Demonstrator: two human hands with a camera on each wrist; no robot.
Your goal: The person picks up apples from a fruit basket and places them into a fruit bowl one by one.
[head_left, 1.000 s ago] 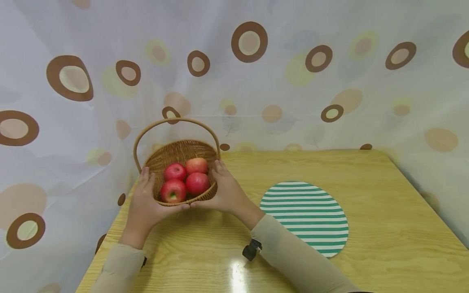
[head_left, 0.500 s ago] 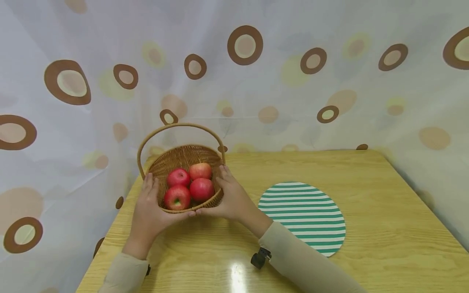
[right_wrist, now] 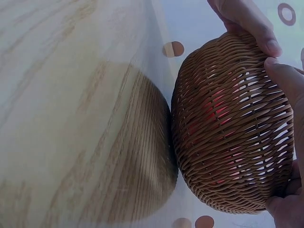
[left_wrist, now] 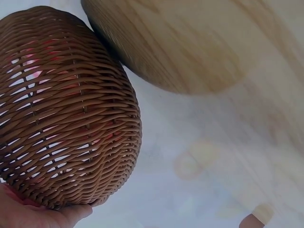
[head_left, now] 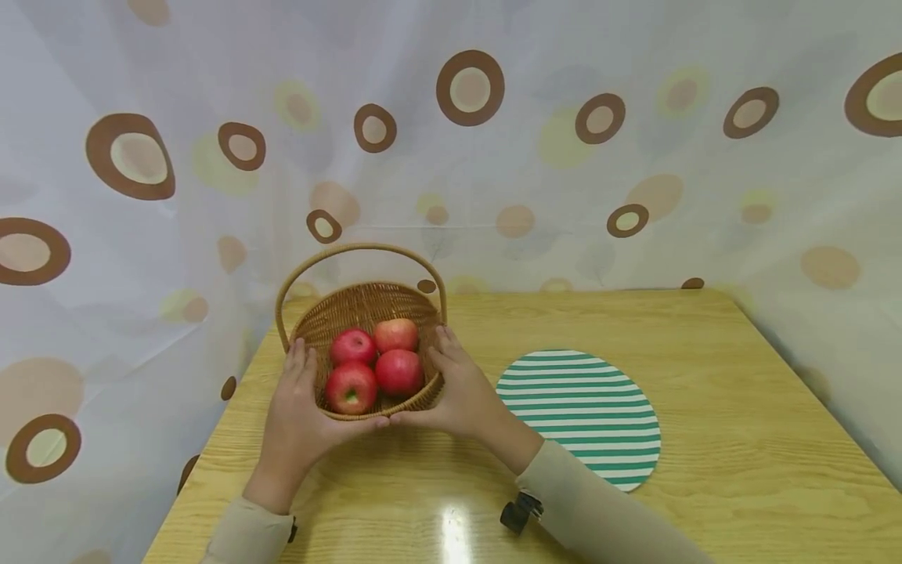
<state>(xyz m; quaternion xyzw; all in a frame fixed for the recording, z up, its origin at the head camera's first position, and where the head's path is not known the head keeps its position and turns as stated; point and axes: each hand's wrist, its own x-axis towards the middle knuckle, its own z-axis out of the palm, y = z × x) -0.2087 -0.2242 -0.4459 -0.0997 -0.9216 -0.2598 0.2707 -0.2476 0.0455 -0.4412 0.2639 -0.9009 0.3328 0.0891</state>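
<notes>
A brown wicker basket (head_left: 345, 309) with a tall arched handle (head_left: 361, 247) stands left of centre in the head view. Several red apples (head_left: 351, 388) sit inside it. My left hand (head_left: 299, 423) grips the basket's left side, fingers along the outer wall and thumb along the front rim. On the opposite side, my right hand (head_left: 468, 395) holds it the same way, the two thumb tips meeting at the front. Both wrist views show the woven wall (left_wrist: 71, 114) close by the wooden surface, red apples showing through the gaps.
A round placemat (head_left: 578, 415) with green and white stripes lies on the wooden table (head_left: 740, 407), right of the basket. Behind the table and along its sides hangs a pale curtain (head_left: 535, 172) with brown circles.
Both hands have shifted the basket with its apples to the right and slightly nearer to me. The head view has tilted a little. The placemat stays where it was on the table.
</notes>
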